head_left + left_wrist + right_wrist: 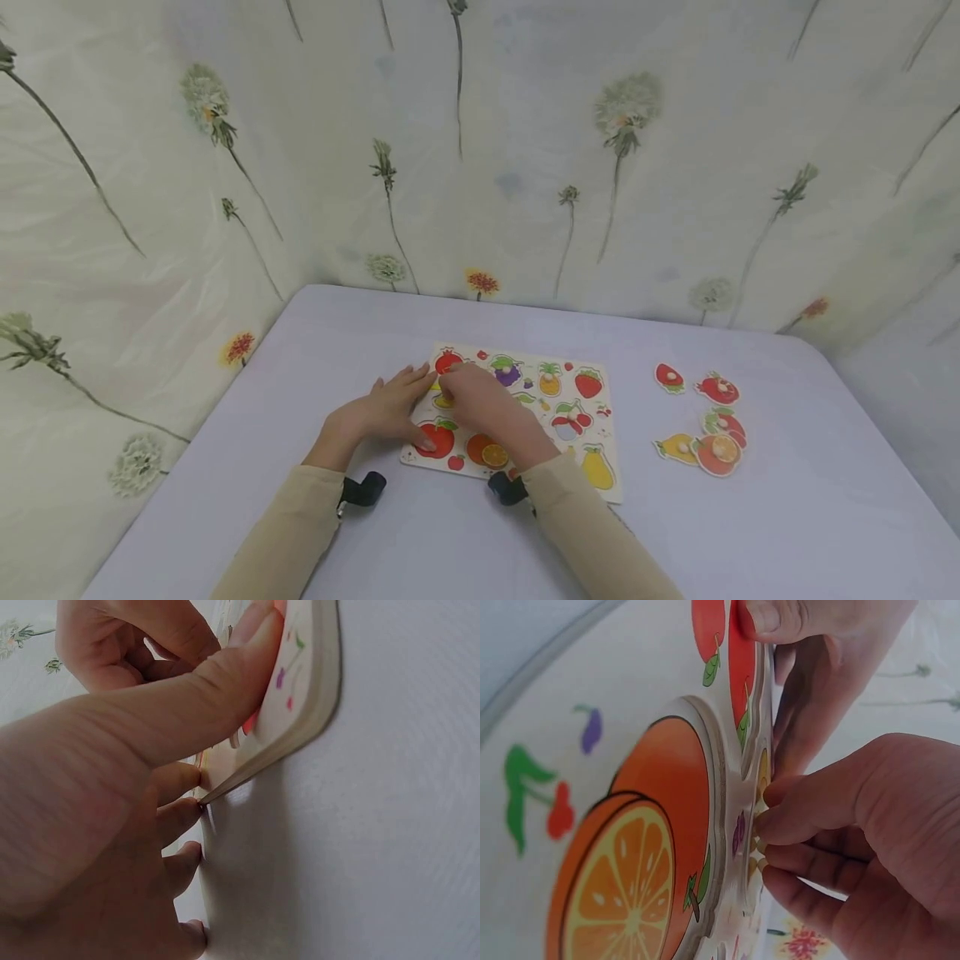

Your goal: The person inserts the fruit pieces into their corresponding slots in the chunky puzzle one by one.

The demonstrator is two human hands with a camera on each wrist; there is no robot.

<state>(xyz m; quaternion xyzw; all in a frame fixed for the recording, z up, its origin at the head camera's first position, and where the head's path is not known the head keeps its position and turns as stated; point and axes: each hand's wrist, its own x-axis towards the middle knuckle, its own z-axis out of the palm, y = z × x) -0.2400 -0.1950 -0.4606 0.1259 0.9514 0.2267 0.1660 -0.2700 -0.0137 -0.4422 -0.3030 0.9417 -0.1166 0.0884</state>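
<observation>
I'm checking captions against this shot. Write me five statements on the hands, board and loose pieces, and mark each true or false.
1. The left hand touches the board. True.
2. The right hand stays well clear of the board. False: its fingers reach the board.
3. The orange piece overlaps another loose piece. True.
4. The yellow pear piece lies left of the board. False: it lies to the right.
5. On the board, the pineapple is left of the strawberry, seen in the head view. True.
</observation>
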